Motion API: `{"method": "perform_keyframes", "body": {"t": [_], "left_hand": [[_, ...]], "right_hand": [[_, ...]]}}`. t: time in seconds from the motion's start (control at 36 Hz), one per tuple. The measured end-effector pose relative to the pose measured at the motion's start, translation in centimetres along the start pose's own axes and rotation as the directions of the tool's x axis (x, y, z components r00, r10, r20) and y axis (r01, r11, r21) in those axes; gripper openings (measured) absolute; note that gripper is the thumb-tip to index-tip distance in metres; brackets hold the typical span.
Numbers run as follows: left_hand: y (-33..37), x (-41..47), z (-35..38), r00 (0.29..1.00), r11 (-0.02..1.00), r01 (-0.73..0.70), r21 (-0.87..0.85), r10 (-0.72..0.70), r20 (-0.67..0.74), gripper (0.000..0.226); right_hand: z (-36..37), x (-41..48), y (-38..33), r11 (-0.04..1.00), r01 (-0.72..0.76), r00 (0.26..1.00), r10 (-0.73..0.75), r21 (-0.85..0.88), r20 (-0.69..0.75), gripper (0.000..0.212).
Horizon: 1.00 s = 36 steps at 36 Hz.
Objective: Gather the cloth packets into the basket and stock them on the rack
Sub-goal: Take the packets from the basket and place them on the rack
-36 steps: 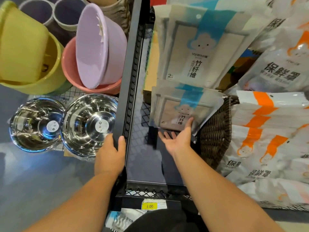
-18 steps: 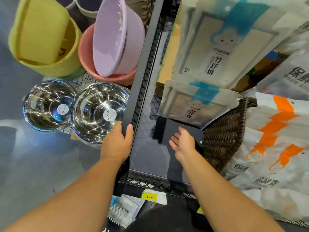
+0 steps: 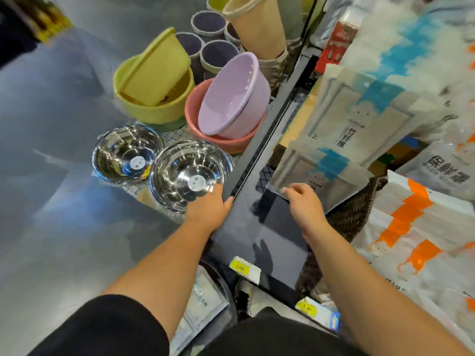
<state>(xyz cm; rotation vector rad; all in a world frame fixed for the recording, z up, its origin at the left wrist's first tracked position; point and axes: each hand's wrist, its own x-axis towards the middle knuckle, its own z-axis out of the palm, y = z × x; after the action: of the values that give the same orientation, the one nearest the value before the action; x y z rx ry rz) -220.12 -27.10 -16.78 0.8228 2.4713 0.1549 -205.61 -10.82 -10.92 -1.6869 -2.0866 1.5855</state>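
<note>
- Head view shows the right hand [image 3: 304,201] at the near corner of a cloth packet [image 3: 318,176] with a blue band, fingers curled onto its lower edge; it looks like a pinch, though blur hides the thumb.
- That packet lies tilted on the rack shelf [image 3: 277,235], its far side resting against the wicker basket [image 3: 352,217], beside which more blue-banded packets [image 3: 359,116] lean upright.
- The left hand [image 3: 210,206] braces on the rack's dark upright post [image 3: 259,150], fingers folded over its edge and carrying nothing.
- Judged from this, the packet is being set or straightened on the shelf, not yet settled.
- Risk 1: with only a corner held, the slick packet could slip off the shelf front towards the yellow price tag [image 3: 240,268].
- Risk 2: a nudge could tip the leaning packets forward onto it.
- Risk 3: the left elbow swings near 2 steel bowls [image 3: 185,176] on the floor mesh; a bump would shift them.
</note>
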Motion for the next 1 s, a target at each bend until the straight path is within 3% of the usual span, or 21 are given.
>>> {"method": "perform_keyframes", "body": {"t": [0.14, 0.25, 0.36, 0.47, 0.61, 0.69, 0.81, 1.0], "left_hand": [[-5.3, -6.1, 1.4, 1.000, 0.999, 0.010, 0.036, -0.011, 0.018, 0.055], [-10.4, -11.9, 2.5, 0.990, 0.993, 0.107, -0.058, -0.112, -0.082, 0.055], [-16.6, -18.6, 4.5, 0.954, 0.965, 0.254, -0.058, -0.260, -0.146, 0.063], [-22.4, -25.3, 8.0, 0.887, 0.901, 0.413, -0.135, -0.431, -0.165, 0.064], [-26.5, -32.0, 12.4, 0.807, 0.820, 0.554, -0.142, -0.571, -0.147, 0.064], [-27.9, -34.8, 15.7, 0.776, 0.786, 0.587, -0.196, -0.615, -0.139, 0.062], [-28.6, -36.9, 19.5, 0.746, 0.742, 0.635, -0.214, -0.661, -0.076, 0.067], [-29.8, -35.8, 27.7, 0.707, 0.672, 0.683, -0.286, -0.706, 0.032, 0.067]], "right_hand": [[2.8, -2.6, -0.8, 0.964, 0.164, 0.984, -0.146, -0.208, 0.101, 0.041], [6.5, -5.4, -1.0, 0.859, 0.347, 0.933, -0.274, -0.377, 0.234, 0.059], [10.6, -8.6, -1.1, 0.582, 0.589, 0.808, -0.397, -0.561, 0.436, 0.064], [15.1, -11.6, -0.1, 0.266, 0.761, 0.639, -0.466, -0.591, 0.612, 0.060], [19.9, -14.4, 2.8, -0.113, 0.788, 0.523, -0.399, -0.606, 0.753, 0.064], [22.1, -15.6, 5.1, -0.271, 0.756, 0.487, -0.376, -0.596, 0.789, 0.069], [24.9, -15.9, 8.5, -0.320, 0.797, 0.429, -0.297, -0.512, 0.853, 0.067], [30.3, -12.9, 16.3, -0.310, 0.832, 0.460, -0.078, -0.460, 0.885, 0.065]]}}
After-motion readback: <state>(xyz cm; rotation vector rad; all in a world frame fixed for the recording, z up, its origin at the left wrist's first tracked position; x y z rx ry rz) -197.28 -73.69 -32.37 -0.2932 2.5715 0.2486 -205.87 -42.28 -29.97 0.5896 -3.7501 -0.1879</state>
